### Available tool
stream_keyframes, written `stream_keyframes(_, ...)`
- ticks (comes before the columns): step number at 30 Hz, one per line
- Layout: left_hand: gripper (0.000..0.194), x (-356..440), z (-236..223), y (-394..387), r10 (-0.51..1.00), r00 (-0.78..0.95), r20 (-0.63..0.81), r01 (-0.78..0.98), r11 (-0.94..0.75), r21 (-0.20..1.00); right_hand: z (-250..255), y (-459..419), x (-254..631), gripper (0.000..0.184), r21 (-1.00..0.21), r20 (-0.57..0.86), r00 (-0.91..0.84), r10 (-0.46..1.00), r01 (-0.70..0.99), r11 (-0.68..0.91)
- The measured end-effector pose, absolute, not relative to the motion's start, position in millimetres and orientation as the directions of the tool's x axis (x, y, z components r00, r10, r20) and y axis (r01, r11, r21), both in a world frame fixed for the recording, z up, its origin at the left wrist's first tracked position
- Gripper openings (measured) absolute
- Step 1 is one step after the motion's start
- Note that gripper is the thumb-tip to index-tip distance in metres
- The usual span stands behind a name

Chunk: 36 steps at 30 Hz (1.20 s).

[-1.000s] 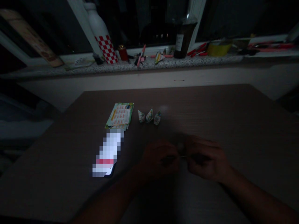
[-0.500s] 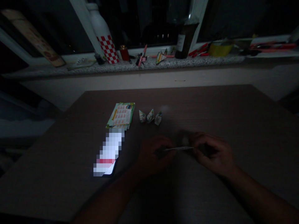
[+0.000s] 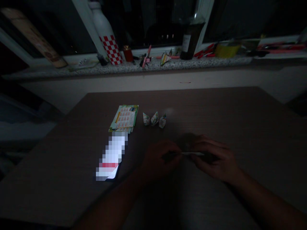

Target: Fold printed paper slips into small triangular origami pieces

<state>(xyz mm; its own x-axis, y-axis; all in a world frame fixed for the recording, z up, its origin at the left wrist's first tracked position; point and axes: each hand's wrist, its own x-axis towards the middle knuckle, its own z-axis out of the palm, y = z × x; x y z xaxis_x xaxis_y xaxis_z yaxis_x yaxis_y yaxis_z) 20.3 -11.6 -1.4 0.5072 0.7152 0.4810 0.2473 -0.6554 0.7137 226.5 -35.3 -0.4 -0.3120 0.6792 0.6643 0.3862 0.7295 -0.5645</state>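
Note:
Between my hands is a small piece of folded paper (image 3: 192,153), seen nearly edge-on as a thin pale strip. My left hand (image 3: 161,159) pinches its left end. The thumb and fingers of my right hand (image 3: 214,158) close on its right part. Dim light hides the paper's print and exact folds. Just beyond my left hand, three small folded paper pieces (image 3: 154,118) stand in a row on the table. Left of them lies a stack of printed paper sheets (image 3: 124,117), green and white with red print.
A lit phone (image 3: 112,156) lies on the wood-grain table (image 3: 227,108), below the stack. Behind, the stone windowsill (image 3: 134,69) holds a red-checked white bottle (image 3: 109,38), a small red jar (image 3: 128,53), a dark labelled container (image 3: 188,43) and a yellow item (image 3: 226,50).
My right hand has slid inward along the paper, so its fingers now sit closer to my left hand. The sheets, phone and three folded pieces stay where they were.

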Motion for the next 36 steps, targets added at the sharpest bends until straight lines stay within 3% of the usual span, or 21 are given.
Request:
stream_keyframes(7, 0.005, 25.5, -4.0, -14.1, 0.617, 0.558, 0.555, 0.222, -0.756, 0.616, -2.0, -35.4, 220.1, 0.019, -0.503, 0.699, -0.382, 0.604, 0.338, 0.796)
stream_keyframes(24, 0.004, 27.5, 0.0, -10.4, 0.574, 0.581, 0.577, 0.192, -0.786, 0.588, -3.3, -36.9, 213.6, 0.015, -0.467, 0.732, -0.388, 0.560, 0.313, 0.827)
stream_keyframes(29, 0.007, 13.7, 3.1, -2.7, 0.726, 0.484, 0.488, 0.240, -0.647, 0.724, 0.8, -40.7, 219.2, 0.013, -0.647, 0.648, -0.225, 0.727, 0.340, 0.682)
stream_keyframes(33, 0.006, 13.1, 5.6, -2.9, 0.848, 0.387, 0.363, 0.244, -0.474, 0.846, -1.7, -42.3, 219.7, 0.003, -0.893, 0.388, 0.076, 0.918, 0.277, 0.355)
stream_keyframes(36, 0.005, 22.6, 5.3, -10.0, 0.857, 0.467, 0.217, 0.251, -0.364, 0.897, -3.2, -40.8, 213.0, 0.007, -0.978, 0.181, 0.118, 0.976, 0.124, 0.166)
